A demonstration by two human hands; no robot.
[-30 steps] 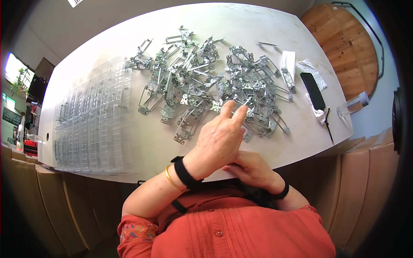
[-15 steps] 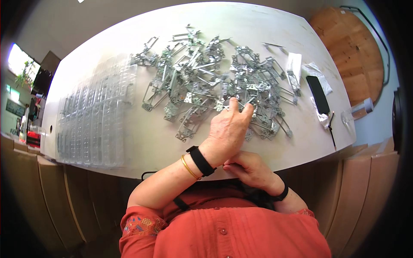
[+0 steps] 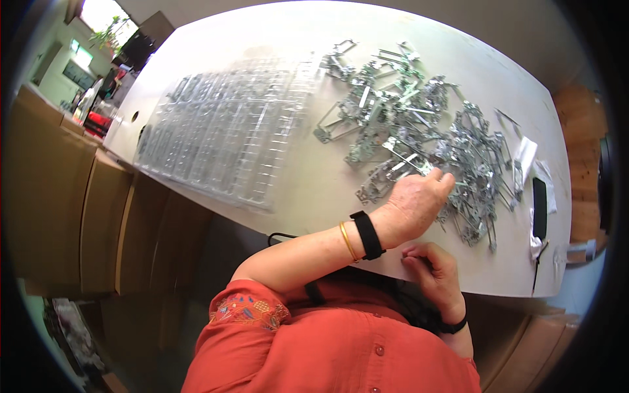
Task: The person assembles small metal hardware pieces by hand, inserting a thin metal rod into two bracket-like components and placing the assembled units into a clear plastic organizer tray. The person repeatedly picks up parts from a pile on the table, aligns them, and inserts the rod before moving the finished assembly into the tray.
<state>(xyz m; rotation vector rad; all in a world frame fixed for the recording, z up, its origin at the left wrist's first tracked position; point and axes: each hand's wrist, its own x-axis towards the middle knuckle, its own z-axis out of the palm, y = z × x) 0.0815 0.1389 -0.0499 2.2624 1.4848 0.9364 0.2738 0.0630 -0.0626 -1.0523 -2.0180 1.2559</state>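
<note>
Right over the near side of the tangle went the left hand [image 3: 417, 207], its fingers curled down close together, tips right at the near end of a bright metal linkage [image 3: 408, 159] at twelve o'clock from the knuckles; whether they had a grip on it, there was no telling! The heap of metal hinge linkages [image 3: 449, 147] spread from eleven round to four o'clock of that hand, across a white table [image 3: 295, 187]. Down at half past five sat the right hand [image 3: 438, 272], half curled by the table's front edge, thumb near the fingertips, and what it held, if anything, couldn't be made out. Over at ten o'clock lay the clear plastic trays [image 3: 223, 131], wide and ribbed. White tissue [image 3: 524, 157] rested at two o'clock, a black phone [image 3: 539, 209] at three, a thin dark cable [image 3: 537, 267] at four, and a gold bangle [image 3: 348, 241] gleamed beside the black wristband [image 3: 368, 236] on the left arm!
</note>
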